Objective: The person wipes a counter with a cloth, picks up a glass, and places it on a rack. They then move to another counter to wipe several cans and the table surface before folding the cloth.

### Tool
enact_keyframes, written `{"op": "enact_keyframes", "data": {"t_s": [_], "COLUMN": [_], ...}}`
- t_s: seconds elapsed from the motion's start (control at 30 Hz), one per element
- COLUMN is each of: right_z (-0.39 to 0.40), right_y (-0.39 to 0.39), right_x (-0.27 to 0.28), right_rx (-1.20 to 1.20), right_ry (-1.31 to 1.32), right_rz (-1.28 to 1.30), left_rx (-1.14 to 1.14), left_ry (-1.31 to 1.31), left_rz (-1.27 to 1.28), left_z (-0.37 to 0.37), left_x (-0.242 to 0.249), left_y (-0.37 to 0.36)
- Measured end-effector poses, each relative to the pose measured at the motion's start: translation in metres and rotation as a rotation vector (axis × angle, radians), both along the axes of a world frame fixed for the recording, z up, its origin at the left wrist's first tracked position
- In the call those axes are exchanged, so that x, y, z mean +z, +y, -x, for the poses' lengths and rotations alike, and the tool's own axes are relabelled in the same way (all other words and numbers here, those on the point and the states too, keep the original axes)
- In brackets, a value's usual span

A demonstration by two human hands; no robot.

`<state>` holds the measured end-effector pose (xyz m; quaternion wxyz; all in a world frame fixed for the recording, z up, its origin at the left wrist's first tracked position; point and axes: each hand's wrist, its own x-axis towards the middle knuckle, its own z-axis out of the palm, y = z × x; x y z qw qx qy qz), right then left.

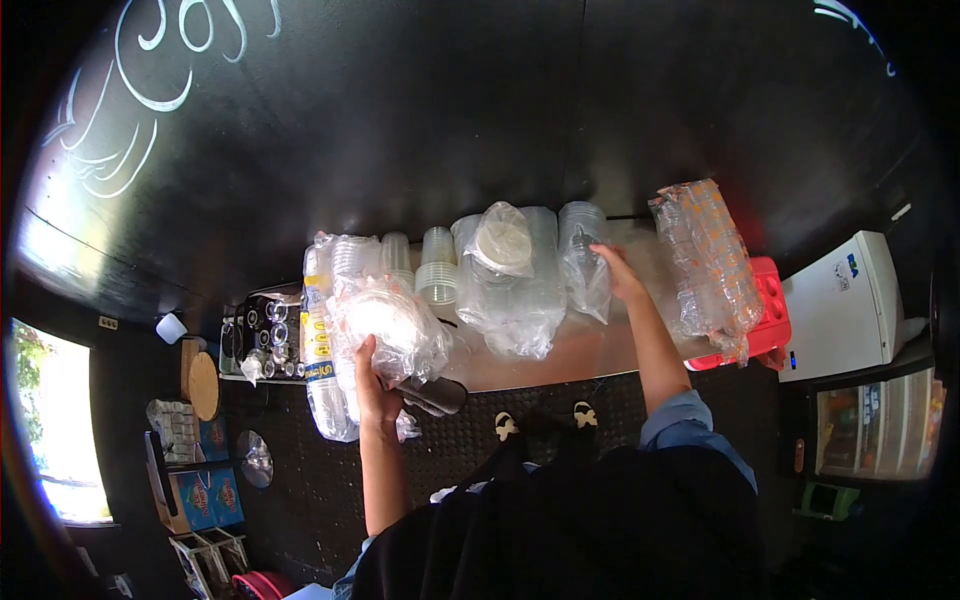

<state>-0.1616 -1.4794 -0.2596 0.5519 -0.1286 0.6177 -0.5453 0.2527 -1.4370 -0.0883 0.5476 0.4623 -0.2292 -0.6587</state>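
Note:
My left hand (376, 392) grips a clear plastic bag of white lids (385, 315) from its near side, the thumb up along the bag. At the right, my right hand (620, 272) has its fingertips closed on the side of a clear bag of stacked plastic cups (583, 262); part of the grip is hidden. Between my hands lie a large bag of clear cups (507, 310) and, on top of it, a smaller bag of round lids (503, 245). Loose stacks of clear cups (437, 270) stand just beyond the left bag.
Everything rests on a metal counter (520, 373) against a black wall. Long sleeves of wrapped cups (708, 265) lie at the right over a red crate (770, 305), beside a white fridge (845, 305). A rack of dark-lidded jars (268, 335) is at the left.

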Motion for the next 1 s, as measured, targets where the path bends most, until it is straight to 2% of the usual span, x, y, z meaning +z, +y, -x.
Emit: {"op": "enact_keyframes", "data": {"t_s": [0.1,0.17,0.33,0.43,0.5,0.53,0.6,0.63,0.7,0.83,0.9,0.93,1.0], "right_z": [0.012,0.024,-0.003,-0.007,-0.004,-0.006,-0.011,-0.016,-0.024,-0.025,-0.017,-0.014,-0.011], "right_y": [0.014,0.018,0.026,0.031,0.034,0.038,0.052,0.059,0.070,0.072,0.062,0.058,0.056], "right_x": [0.001,-0.012,-0.001,-0.015,-0.018,-0.017,-0.010,0.002,0.021,0.017,0.004,-0.001,-0.005], "right_rx": [-0.035,0.086,0.093,-0.007,0.084,0.081,0.100,0.100,0.276,0.233,0.072,0.070,-0.023], "right_ry": [-0.058,-0.239,-0.154,-0.011,0.456,0.457,0.856,0.858,1.149,1.223,1.085,1.086,0.999], "right_rz": [0.098,0.157,0.143,0.053,0.097,0.095,0.345,0.338,0.283,0.320,0.376,0.376,0.272], "left_rx": [-0.043,-0.058,-0.005,-0.034,-0.039,-0.037,-0.051,-0.061,-0.068,-0.099,-0.110,-0.114,-0.120], "left_ry": [0.036,0.045,0.029,0.024,0.026,0.032,0.063,0.092,0.091,0.100,0.106,0.113,0.110], "left_rz": [0.017,0.020,0.037,0.029,0.025,0.023,0.024,0.024,0.007,0.027,0.024,0.021,0.018], "left_z": [-0.017,-0.017,-0.006,-0.008,-0.002,0.000,-0.007,-0.008,-0.007,-0.003,0.001,0.002,-0.001], "left_x": [-0.009,-0.007,0.000,-0.001,0.007,0.011,-0.003,-0.008,-0.012,-0.019,-0.016,-0.015,-0.016], "left_y": [-0.003,-0.002,0.001,0.001,0.005,0.006,0.002,0.001,0.001,-0.002,0.000,0.000,0.000]}}
